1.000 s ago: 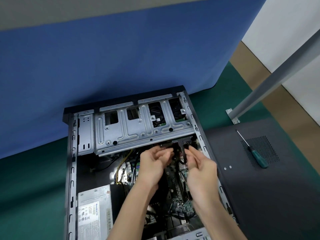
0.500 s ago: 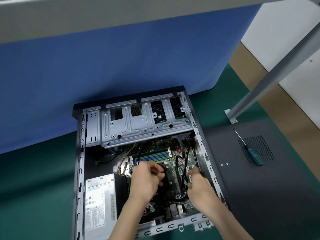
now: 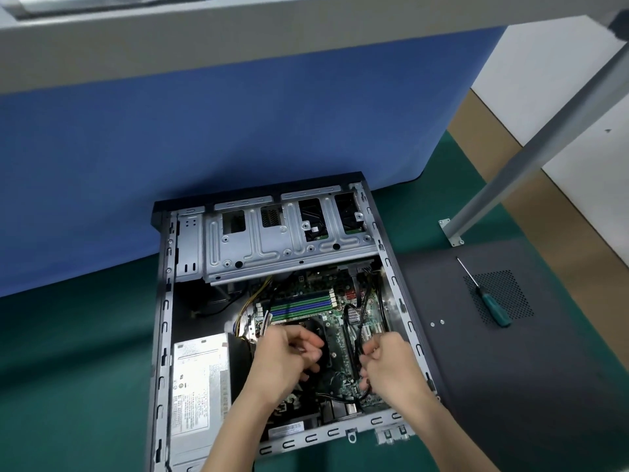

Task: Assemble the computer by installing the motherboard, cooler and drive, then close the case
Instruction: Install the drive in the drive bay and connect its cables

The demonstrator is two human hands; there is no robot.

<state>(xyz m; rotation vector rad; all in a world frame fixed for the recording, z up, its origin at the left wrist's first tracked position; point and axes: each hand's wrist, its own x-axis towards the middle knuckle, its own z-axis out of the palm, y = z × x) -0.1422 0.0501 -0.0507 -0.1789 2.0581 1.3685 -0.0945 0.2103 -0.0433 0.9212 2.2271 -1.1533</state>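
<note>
While the motherboard (image 3: pixel 337 335) sat inside the open case (image 3: pixel 165 301) | right hand (image 3: pixel 391 366) gripped a black cable (image 3: pixel 361 313), likely routing it clear | left hand (image 3: pixel 286 359) curled above the motherboard, grasp unclear | side panel (image 3: pixel 476 386) lay aside, unfitted.

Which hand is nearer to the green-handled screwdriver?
Right. The right hand is inside the case, on the side toward the screwdriver; the left hand is farther away, on the other side of the right hand.
</note>
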